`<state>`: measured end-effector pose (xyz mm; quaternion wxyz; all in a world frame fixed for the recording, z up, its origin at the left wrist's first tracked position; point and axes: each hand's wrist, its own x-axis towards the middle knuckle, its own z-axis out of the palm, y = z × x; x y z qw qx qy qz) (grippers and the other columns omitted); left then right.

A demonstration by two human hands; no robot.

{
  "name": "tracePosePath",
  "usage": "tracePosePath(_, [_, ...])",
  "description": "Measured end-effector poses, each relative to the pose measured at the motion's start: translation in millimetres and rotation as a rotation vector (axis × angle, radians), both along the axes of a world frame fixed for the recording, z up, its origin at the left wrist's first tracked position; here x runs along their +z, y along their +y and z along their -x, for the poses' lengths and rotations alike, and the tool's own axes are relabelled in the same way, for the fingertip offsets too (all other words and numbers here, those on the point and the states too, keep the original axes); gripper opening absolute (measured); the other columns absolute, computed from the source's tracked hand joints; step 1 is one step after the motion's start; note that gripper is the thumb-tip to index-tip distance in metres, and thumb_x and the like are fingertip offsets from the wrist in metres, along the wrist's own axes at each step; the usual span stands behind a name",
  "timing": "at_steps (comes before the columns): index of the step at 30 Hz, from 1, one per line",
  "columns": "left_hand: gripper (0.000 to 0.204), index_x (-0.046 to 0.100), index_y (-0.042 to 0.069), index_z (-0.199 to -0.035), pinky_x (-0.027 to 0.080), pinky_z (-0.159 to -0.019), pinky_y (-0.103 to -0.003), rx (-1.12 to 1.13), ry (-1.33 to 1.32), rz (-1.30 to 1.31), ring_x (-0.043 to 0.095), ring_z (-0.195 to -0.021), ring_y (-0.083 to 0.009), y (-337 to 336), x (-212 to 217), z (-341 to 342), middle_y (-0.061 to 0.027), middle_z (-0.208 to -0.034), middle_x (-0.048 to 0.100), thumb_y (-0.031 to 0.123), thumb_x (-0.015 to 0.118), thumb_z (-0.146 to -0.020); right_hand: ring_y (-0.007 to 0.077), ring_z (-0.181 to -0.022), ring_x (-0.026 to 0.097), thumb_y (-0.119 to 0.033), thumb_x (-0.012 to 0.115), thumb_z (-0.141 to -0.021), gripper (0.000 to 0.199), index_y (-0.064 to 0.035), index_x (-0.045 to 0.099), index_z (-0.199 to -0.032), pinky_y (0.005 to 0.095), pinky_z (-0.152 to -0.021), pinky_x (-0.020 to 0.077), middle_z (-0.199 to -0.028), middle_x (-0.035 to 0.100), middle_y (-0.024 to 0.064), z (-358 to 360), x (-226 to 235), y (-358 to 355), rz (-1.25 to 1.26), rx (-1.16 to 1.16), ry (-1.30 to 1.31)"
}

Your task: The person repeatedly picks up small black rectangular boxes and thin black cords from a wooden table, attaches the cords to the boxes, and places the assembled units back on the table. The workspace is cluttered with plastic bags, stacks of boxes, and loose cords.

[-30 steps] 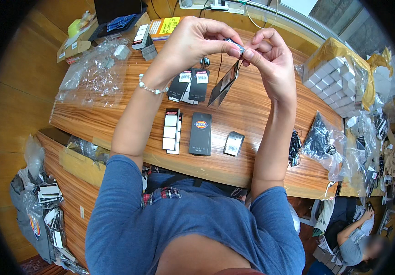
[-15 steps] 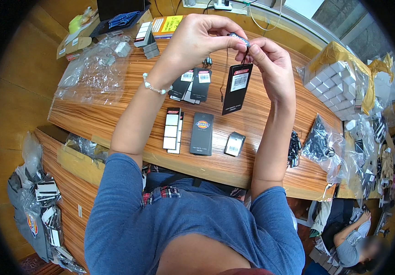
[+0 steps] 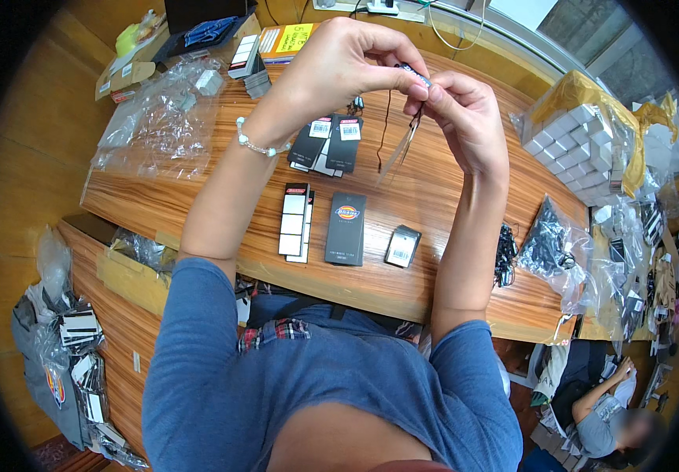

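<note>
My left hand (image 3: 359,63) and my right hand (image 3: 465,110) meet above the far part of the table, pinching a small dark string seal (image 3: 415,75) with pale marks between thumbs and fingers. Below them a hang tag (image 3: 402,149) hangs nearly edge-on, and a loose black cord (image 3: 384,130) dangles beside it. On the table beneath lie several black tags with white labels (image 3: 345,143), a long tag with white panels (image 3: 293,220), a stack of dark grey tags (image 3: 345,228) and a small stack of labelled cards (image 3: 403,247).
A heap of black strings (image 3: 505,256) lies right, beside a clear bag of black items (image 3: 548,236). White small boxes (image 3: 571,145) are stacked far right. Clear plastic bags (image 3: 162,118) cover the left. Another person (image 3: 603,417) is at the lower right.
The hanging tag has swung from showing its labelled face to nearly edge-on. Both hands stay close together on the seal, with only a slight shift.
</note>
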<state>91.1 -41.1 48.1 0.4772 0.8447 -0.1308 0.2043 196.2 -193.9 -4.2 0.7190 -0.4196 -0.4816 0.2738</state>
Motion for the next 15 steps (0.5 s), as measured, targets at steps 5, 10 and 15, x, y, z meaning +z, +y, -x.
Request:
tracePosePath(5, [0.014, 0.067, 0.002, -0.084, 0.046, -0.063, -0.020, -0.037, -0.011, 0.050, 0.058, -0.069, -0.0078, -2.3, 1.3, 2.6, -0.0026, -0.075, 0.064, 0.011, 0.069, -0.074, 0.0139, -0.073, 0.059, -0.015, 0.056, -0.086, 0.017, 0.0013, 0.062, -0.091, 0.0239, -0.068, 0.0465, -0.076, 0.062, 0.0091, 0.3, -4.0, 3.0, -0.056, 0.117, 0.092])
tracePosePath(10, [0.014, 0.067, 0.003, -0.085, 0.041, -0.075, -0.025, 0.094, -0.095, -0.037, 0.051, -0.082, -0.0133, -1.0, 4.8, -3.5, -0.0026, -0.081, 0.051, 0.007, 0.067, -0.072, 0.0110, -0.069, 0.056, -0.017, 0.051, -0.089, 0.018, 0.0000, 0.057, -0.092, 0.0214, -0.064, 0.0441, -0.073, 0.059, 0.0060, -6.0, -9.8, 11.8, -0.049, 0.147, 0.161])
tracePosePath(15, [0.045, 0.047, 0.006, -0.105, 0.042, -0.075, -0.027, 0.330, -0.397, -0.169, 0.051, -0.086, -0.0120, -10.4, -44.2, -3.1, -0.0043, -0.095, 0.054, 0.028, 0.071, -0.073, 0.0088, -0.067, 0.053, -0.015, 0.050, -0.090, 0.015, -0.0014, 0.056, -0.089, 0.0201, -0.062, 0.0420, -0.070, 0.056, 0.0035, -3.3, -14.4, 23.0, -0.158, -0.182, 0.353])
